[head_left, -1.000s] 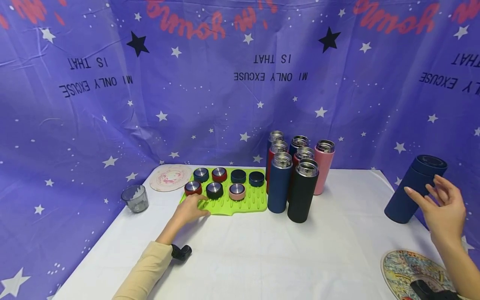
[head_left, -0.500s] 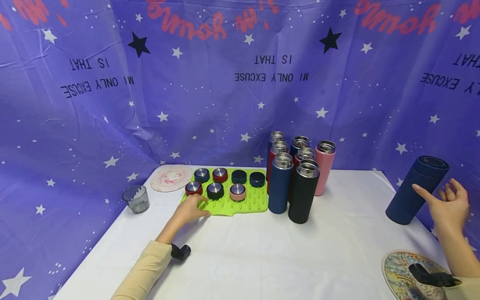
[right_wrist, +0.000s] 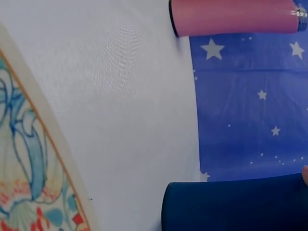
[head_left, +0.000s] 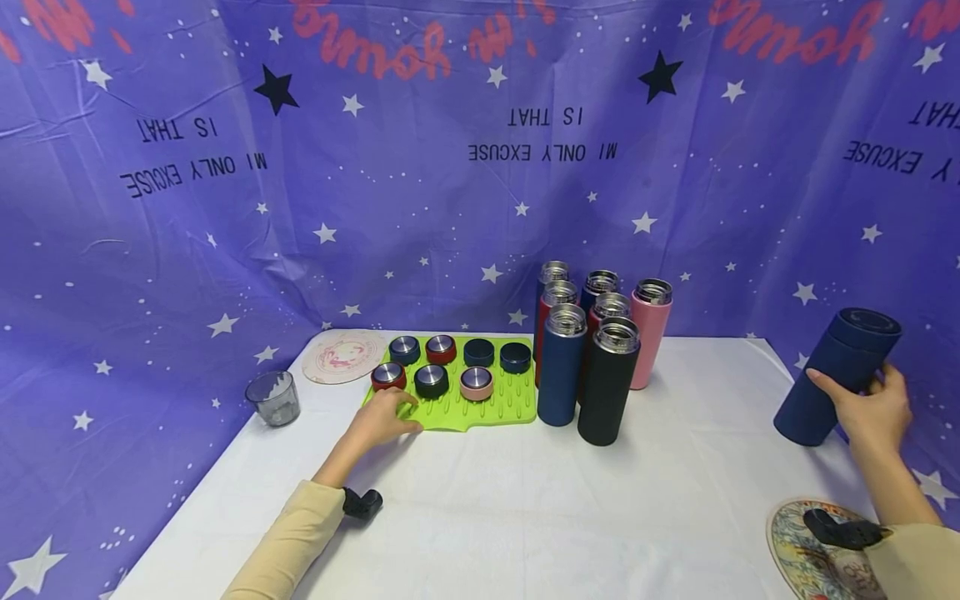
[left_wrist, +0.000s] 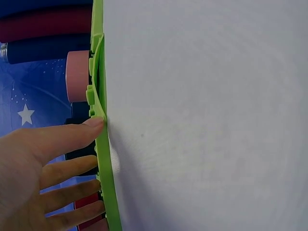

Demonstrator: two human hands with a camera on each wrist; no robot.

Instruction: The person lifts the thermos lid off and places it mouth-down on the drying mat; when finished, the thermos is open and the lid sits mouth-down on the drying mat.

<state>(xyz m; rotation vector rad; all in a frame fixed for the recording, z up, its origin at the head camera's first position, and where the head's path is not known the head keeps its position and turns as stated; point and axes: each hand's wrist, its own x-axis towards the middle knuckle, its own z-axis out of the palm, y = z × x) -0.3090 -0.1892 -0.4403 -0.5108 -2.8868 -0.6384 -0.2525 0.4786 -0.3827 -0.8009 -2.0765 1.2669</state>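
Note:
My left hand (head_left: 381, 418) rests at the front left of a green mat (head_left: 510, 408) with raised pegs. Its thumb is on the front edge, where the mat bows up, and its fingers lie straight and spread in the left wrist view. Close by sit a red lid (head_left: 388, 377), a black lid (head_left: 431, 382) and a pink lid (head_left: 476, 383). At the far right my right hand (head_left: 873, 410) holds a navy thermos bottle (head_left: 834, 367) with its lid on. The thumb lies across the front, the other fingers round the far side, partly hidden.
Several uncapped bottles stand grouped right of the mat, a black one (head_left: 609, 392) and a pink one (head_left: 651, 333) among them. A grey glass (head_left: 274, 400) and a round pink-patterned mat (head_left: 341, 357) are at left. A patterned disc (head_left: 813, 542) lies front right.
My right hand has swung round the navy bottle, from in front with spread fingers to thumb and fingers against it. The bottle and my left hand have stayed put.

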